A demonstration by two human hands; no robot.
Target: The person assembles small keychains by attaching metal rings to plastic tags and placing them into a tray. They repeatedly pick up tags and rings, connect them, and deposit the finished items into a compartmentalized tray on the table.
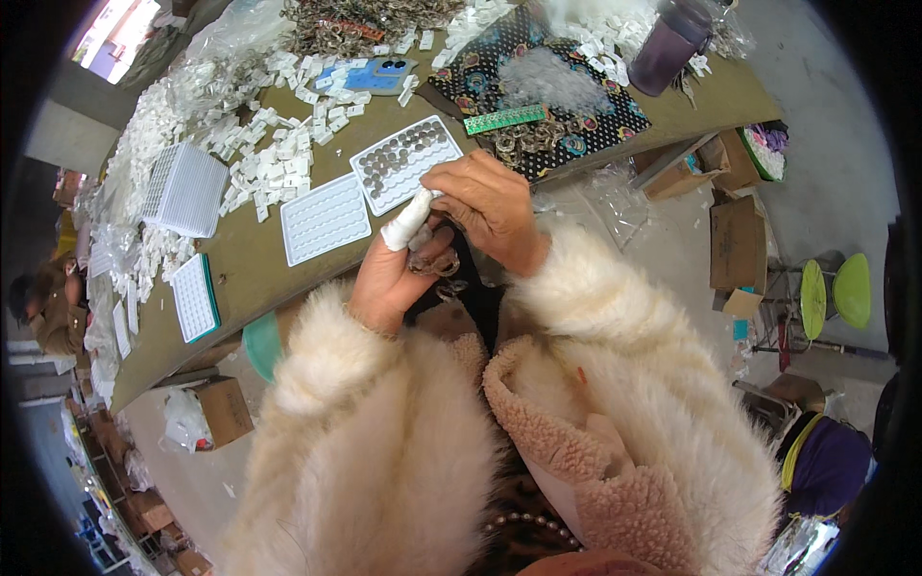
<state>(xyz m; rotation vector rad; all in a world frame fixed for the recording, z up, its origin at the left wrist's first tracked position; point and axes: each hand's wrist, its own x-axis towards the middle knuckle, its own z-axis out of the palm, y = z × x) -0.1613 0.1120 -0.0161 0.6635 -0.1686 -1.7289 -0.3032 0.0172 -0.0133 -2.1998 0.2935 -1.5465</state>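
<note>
Both hands meet just off the near edge of the table (pixel 250 274), right below the filled tray (pixel 405 163).

Left hand (pixel 394 274): palm up, fingers curled, thumb wrapped in white tape (pixel 407 221). A few small metal rings (pixel 434 261) lie in the cupped palm, loosely held. Taped thumb tip reaches up to the filled tray's near edge.

Right hand (pixel 490 204): back up, fingers bent down and pinched narrow toward the taped thumb. Cannot tell what sits between the fingertips; they're hidden by the hand itself.

Relative to the filled tray:
- It's a white grid tray, far half loaded with small round metal pieces, near rows mostly bare.
- Empty tray (pixel 325 218): just beside it on the left, same grid type.
- Tray stack (pixel 185 189): farther left, well apart.
- Green-edged tray (pixel 196 297): left and nearer the table edge.
- White clips (pixel 274 158): loose heap spread left and beyond it.
- Patterned cloth (pixel 538 91): right and beyond, carrying a green strip (pixel 505 119) and more metal rings.
- Purple cup (pixel 669 45): far right corner, past the cloth.
- Metal pile (pixel 360 24): far edge, straight beyond.

Both sleeves are cream fur.
</note>
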